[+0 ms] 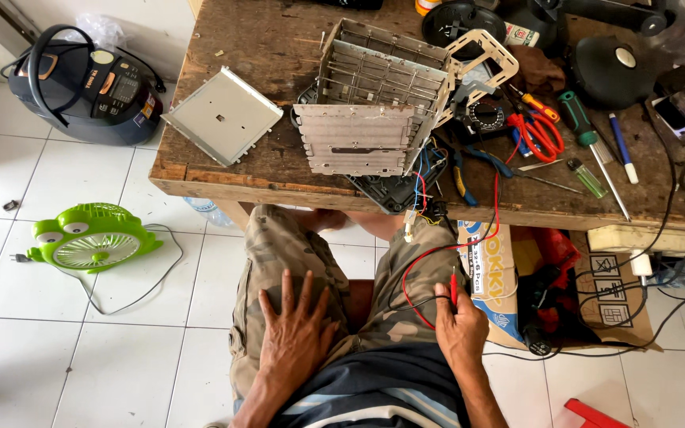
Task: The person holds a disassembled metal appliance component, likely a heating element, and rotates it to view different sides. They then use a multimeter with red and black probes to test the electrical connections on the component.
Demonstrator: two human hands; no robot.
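My left hand (295,331) lies flat on my left thigh, fingers spread, holding nothing. My right hand (461,323) rests on my right thigh and pinches a red probe (453,287) together with a thin black lead. The probe's red wire (495,208) loops up over the bench edge toward a multimeter (487,117). On the wooden workbench (223,184) above my knees stands a stripped metal toaster frame (374,103), with coloured wires hanging from its black base (394,192) over the edge.
A loose metal panel (222,116) lies at the bench's left. Screwdrivers (588,135), red-handled pliers (539,131), a pen and a lighter lie at the right. On the tiled floor are a black rice cooker (89,87), a green frog-shaped fan (89,238) and a cardboard box (501,277).
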